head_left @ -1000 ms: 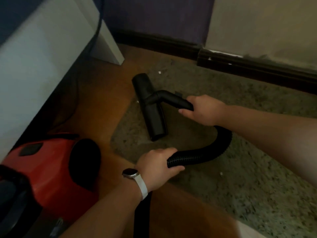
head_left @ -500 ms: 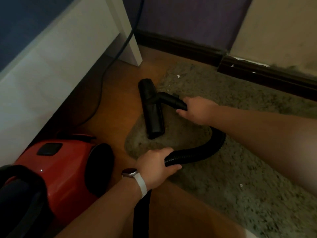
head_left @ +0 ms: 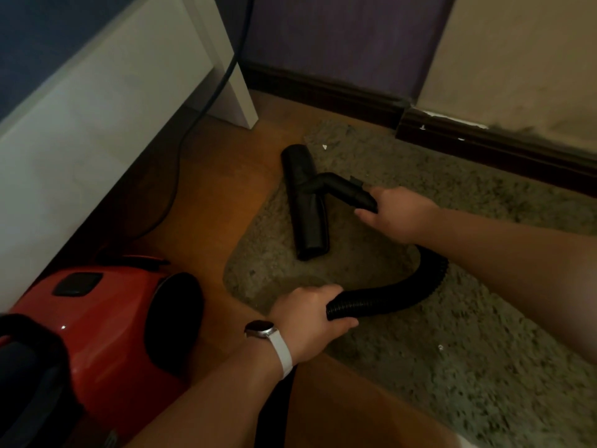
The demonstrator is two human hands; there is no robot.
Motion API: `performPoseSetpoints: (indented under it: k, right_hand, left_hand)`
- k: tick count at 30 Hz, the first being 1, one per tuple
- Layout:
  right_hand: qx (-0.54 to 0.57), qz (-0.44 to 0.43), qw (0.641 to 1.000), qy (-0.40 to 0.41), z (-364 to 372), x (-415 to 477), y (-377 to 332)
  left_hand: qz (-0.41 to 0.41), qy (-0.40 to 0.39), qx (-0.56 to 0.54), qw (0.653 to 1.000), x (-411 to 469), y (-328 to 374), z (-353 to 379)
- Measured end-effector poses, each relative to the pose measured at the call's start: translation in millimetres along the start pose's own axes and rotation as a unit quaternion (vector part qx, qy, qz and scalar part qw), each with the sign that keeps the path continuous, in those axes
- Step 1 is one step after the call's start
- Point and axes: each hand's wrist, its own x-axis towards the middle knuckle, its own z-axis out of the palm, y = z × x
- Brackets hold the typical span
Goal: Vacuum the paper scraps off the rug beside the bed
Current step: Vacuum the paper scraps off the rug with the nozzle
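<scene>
A black vacuum nozzle [head_left: 305, 202] lies flat on the left edge of a speckled grey-green rug [head_left: 468, 367]. My right hand [head_left: 399, 213] grips the rigid black neck just behind the nozzle. From there a ribbed black hose [head_left: 403, 294] curves back to my left hand [head_left: 310, 321], which is closed around it; that wrist wears a watch. One white paper scrap [head_left: 324, 146] sits on the rug just beyond the nozzle's far end. Another small scrap [head_left: 440, 347] lies on the rug to the right of my left hand.
The red vacuum body [head_left: 97, 324] stands on the wooden floor at lower left. A white bed frame [head_left: 97, 101] and its leg [head_left: 235, 92] fill the upper left, with a dark cable [head_left: 184, 140] trailing down beside it. A dark skirting board [head_left: 484, 140] runs along the far wall.
The view has shifted so everything sits further right and lower in frame, showing more of the bed and cable. The nozzle sits closer to the rug's left edge. Both hands keep their grips.
</scene>
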Motion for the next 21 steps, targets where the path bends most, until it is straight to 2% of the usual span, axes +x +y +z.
performPoseSetpoints:
  k: [5, 12, 21]
  right_hand:
    - [0.01, -0.004, 1.0, 0.0, -2, -4, -9]
    - [-0.03, -0.05, 0.998, 0.011, -6, 6, -41]
    - [0.027, 0.044, 0.999, 0.005, 2, -8, 1]
  left_hand:
    - [-0.005, 0.026, 0.026, 0.999, -9, -6, -2]
    - [-0.013, 0.061, 0.047, 0.997, -13, -21, -7]
    - [0.015, 0.028, 0.059, 0.998, -5, -14, -5]
